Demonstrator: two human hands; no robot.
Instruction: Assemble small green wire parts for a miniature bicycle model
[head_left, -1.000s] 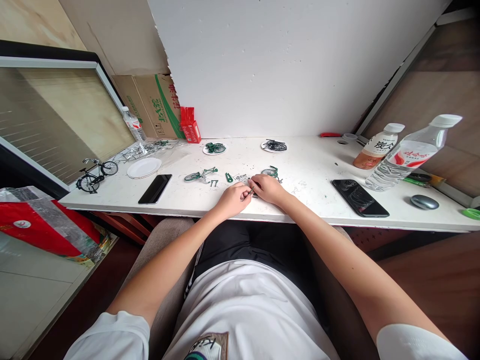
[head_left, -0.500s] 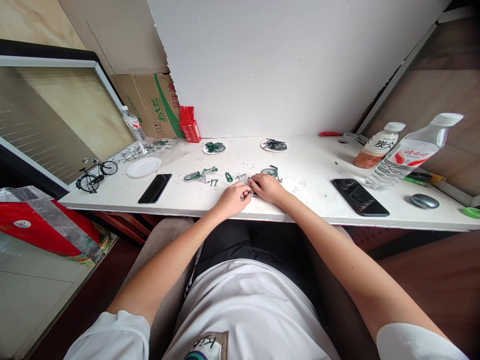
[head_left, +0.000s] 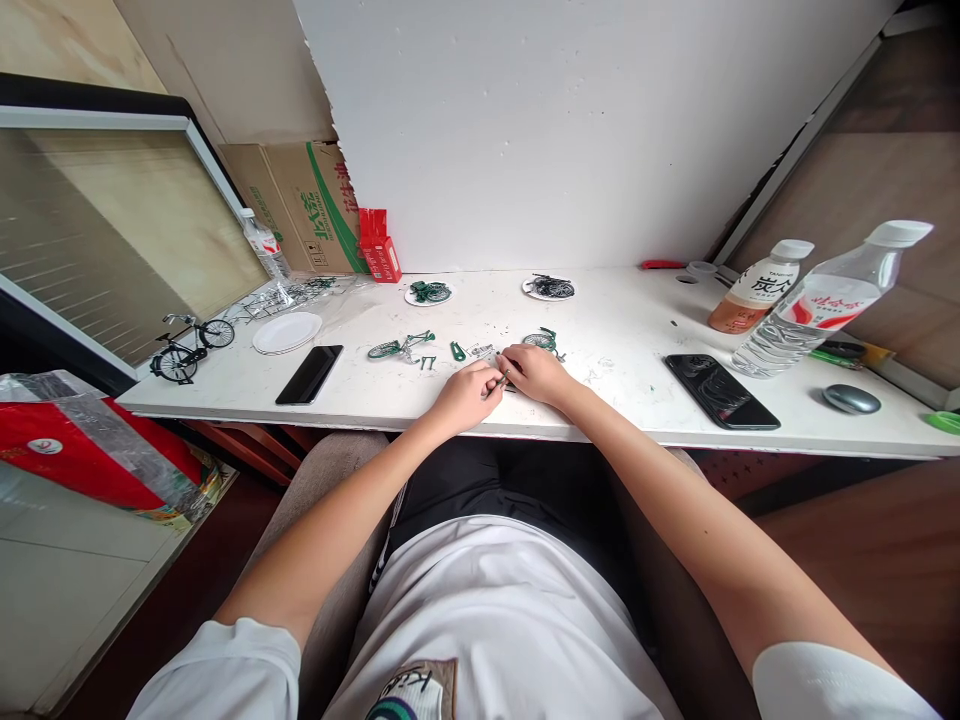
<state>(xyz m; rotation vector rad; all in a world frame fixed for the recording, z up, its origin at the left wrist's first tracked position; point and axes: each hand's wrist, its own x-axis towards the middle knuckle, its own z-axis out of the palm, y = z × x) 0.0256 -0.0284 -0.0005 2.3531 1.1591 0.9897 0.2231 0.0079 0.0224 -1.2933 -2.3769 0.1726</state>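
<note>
My left hand (head_left: 471, 396) and my right hand (head_left: 534, 373) meet above the front of the white table (head_left: 622, 400), fingertips pinched together. Between them is a small dark piece (head_left: 501, 381), mostly hidden by the fingers, too small to name. Just beyond the hands lie a green teardrop-shaped part (head_left: 457, 351) and small silvery parts (head_left: 480, 350). A green model bicycle frame with a wheel (head_left: 401, 347) rests left of them. Behind my right hand sits another green wheel part (head_left: 541, 342), partly covered.
Two plates hold green parts (head_left: 430, 292) and black parts (head_left: 551, 287) at the back. A black model bicycle (head_left: 191, 347), white plates (head_left: 287, 333) and a phone (head_left: 309, 375) are left. At right stand bottles (head_left: 817, 305), a second phone (head_left: 721, 391) and a mouse (head_left: 851, 399).
Both hands stay pinched together in nearly the same place, with only slight finger movement. The view has shifted very slightly; the parts on the table lie as before.
</note>
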